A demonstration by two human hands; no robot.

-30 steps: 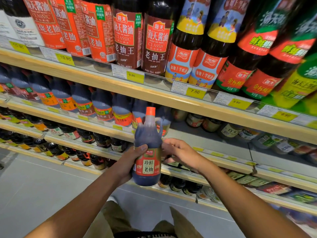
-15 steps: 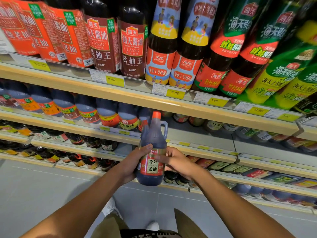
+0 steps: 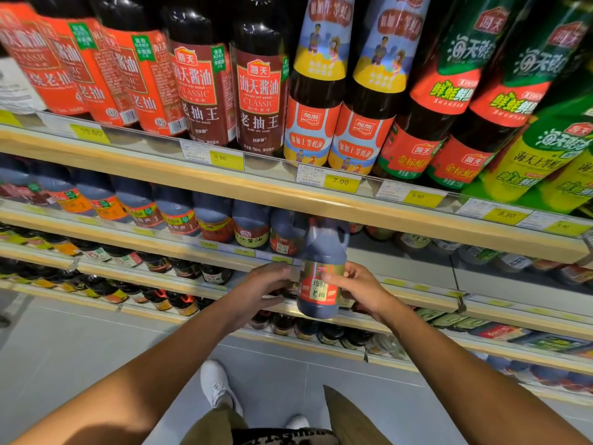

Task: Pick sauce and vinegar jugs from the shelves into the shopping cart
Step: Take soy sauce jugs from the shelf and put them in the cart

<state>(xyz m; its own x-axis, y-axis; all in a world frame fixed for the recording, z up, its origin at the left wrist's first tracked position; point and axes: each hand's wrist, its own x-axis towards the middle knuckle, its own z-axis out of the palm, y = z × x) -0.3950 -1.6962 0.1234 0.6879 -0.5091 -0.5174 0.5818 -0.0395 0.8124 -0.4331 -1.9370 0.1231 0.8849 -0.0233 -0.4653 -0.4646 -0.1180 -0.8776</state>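
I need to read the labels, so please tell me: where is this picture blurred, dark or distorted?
Head view: motion blur smears the left hand, right hand and soy sauce jug. Head view: the jug's top lies in shade under the shelf edge. Head view: wide-angle bending tilts the green-labelled bottles at right; the 7.00 price tag is readable.

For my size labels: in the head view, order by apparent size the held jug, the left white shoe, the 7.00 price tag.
jug
white shoe
price tag
Apparent only: the shoe lies farther away.
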